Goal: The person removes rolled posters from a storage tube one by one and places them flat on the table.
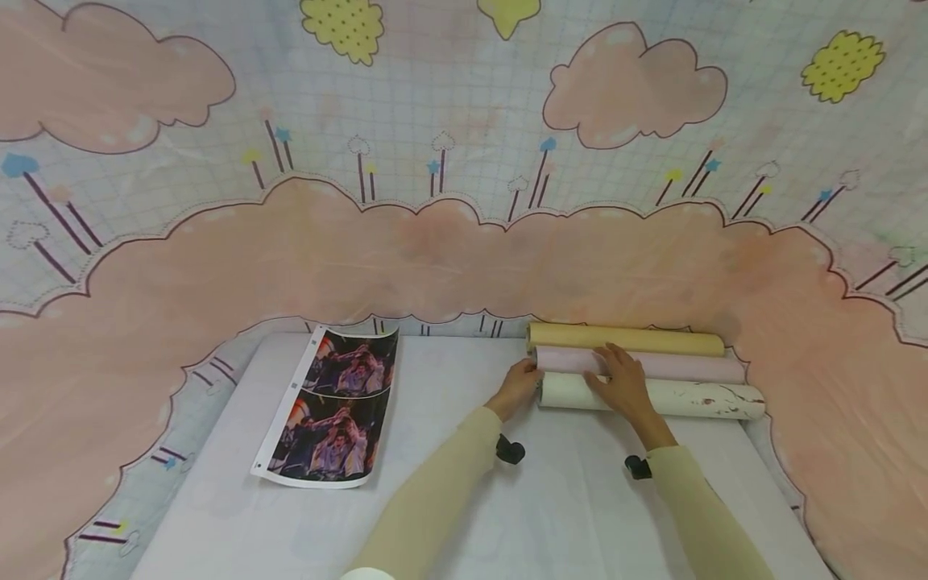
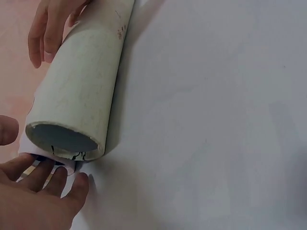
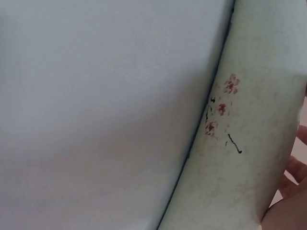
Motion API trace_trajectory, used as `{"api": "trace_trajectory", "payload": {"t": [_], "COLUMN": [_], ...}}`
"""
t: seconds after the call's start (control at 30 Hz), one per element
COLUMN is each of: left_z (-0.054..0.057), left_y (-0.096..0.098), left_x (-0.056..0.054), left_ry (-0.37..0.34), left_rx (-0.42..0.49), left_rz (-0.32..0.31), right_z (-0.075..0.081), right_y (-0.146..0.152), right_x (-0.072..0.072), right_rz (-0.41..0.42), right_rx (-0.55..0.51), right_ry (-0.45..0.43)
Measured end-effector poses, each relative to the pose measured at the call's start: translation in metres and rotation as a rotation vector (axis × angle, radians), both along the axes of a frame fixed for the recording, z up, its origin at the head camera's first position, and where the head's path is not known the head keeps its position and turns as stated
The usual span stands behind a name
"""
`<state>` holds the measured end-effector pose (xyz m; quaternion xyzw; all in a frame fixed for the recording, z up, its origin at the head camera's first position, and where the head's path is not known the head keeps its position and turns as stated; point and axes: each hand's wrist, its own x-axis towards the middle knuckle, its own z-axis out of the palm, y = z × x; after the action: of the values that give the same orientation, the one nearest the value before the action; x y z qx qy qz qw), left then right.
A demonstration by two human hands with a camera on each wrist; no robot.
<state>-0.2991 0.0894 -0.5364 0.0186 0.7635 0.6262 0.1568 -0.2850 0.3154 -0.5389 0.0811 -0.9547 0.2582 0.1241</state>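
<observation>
Three rolls lie side by side at the table's far right: a yellow roll [image 1: 652, 340] at the back, a pale lilac roll [image 1: 689, 367] in the middle and a cream roll [image 1: 696, 398] with small red flower marks in front. The left wrist view shows the cream roll's hollow end. My left hand [image 1: 516, 390] is at the left ends of the rolls, its fingers [image 2: 53, 178] extended against the lilac roll's end. My right hand [image 1: 627, 391] rests over the lilac and cream rolls with fingers spread. Its fingertips are partly hidden behind the cream roll in the left wrist view.
A printed sheet [image 1: 329, 419] with two matching pictures lies at the table's left, its lower edge slightly curled. The white table [image 1: 551, 515] meets a cloud-patterned cloth [image 1: 435, 258] at the back and sides, close behind the yellow roll.
</observation>
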Motion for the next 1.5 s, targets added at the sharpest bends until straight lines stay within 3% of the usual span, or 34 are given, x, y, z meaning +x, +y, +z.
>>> {"api": "trace_trajectory", "payload": {"t": [0.3,0.63,0.9,1.27,1.4,1.5], "left_z": [0.003,0.021,0.034,0.055,0.059,0.058], "left_y": [0.006,0.015,0.021,0.020,0.014,0.007], "left_x": [-0.001,-0.006,-0.006,0.005,0.009,0.012], "left_ry": [-0.044,0.030,0.177,0.288,0.300,0.266], "left_rx": [0.027,0.121,0.096,0.111,0.145,0.189], "left_rz": [0.061,0.047,0.142,0.237,0.251,0.251], "right_z": [-0.007,0.000,0.011,0.019,0.024,0.026], "right_y": [-0.004,0.002,0.013,0.023,0.023,0.025], "right_x": [0.002,0.003,0.001,0.006,0.007,0.007], "right_rz": [0.024,-0.012,0.032,-0.044,-0.049,-0.061], "right_rx": [-0.023,0.042,0.092,0.171,0.184,0.212], "right_ry": [0.074,0.117,0.188,0.205,0.236,0.254]}}
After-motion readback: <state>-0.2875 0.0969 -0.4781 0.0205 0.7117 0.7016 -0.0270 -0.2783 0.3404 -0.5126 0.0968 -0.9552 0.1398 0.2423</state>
